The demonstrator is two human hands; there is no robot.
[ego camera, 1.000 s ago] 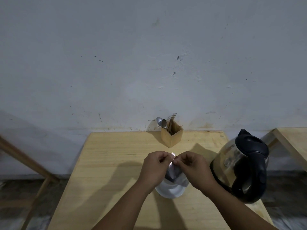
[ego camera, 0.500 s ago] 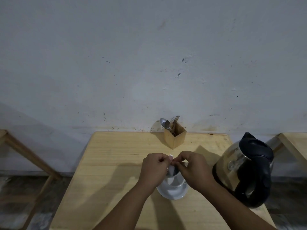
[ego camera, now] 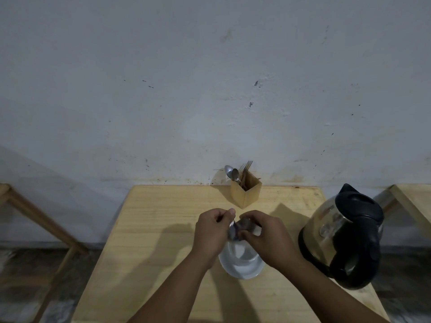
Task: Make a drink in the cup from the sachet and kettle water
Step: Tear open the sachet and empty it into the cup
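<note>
A small silvery sachet (ego camera: 240, 227) is pinched between both hands above the middle of the wooden table (ego camera: 158, 229). My left hand (ego camera: 211, 231) grips its left end and my right hand (ego camera: 263, 236) grips its right part. Directly below, a white cup (ego camera: 242, 251) stands on a white saucer (ego camera: 242, 270), both partly hidden by my hands. A steel kettle (ego camera: 340, 234) with a black lid and handle stands at the right of the table.
A wooden box (ego camera: 245, 192) with spoons and forks stands at the table's back edge against the wall. Another wooden table (ego camera: 415, 201) is at the far right; a wooden frame (ego camera: 35, 217) leans at the left.
Both hands have turned and pulled at the sachet above the cup; it now looks crumpled between the fingers. The camera has shifted slightly.
</note>
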